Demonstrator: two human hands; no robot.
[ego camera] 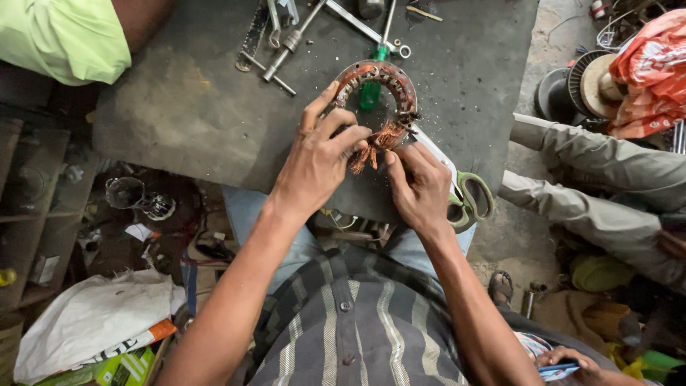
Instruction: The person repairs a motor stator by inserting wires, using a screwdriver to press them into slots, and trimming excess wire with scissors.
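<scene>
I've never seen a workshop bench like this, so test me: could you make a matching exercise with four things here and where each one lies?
Things:
1. ring-shaped stator
2. scissors
3. green-handled screwdriver
4. metal wrenches

Places:
A. at the far edge of the dark bench, beyond the hands
B. beside the right hand, at the bench's near right edge
C. held under the left hand
D. seen through the ring's opening

Pairs: 1-C, 2-B, 3-D, 4-A

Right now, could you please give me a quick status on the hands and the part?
Left hand steadies ring-shaped stator. Right hand pinches its copper wire bundle. Scissors lie beside right hand; green screwdriver under the ring.
</scene>
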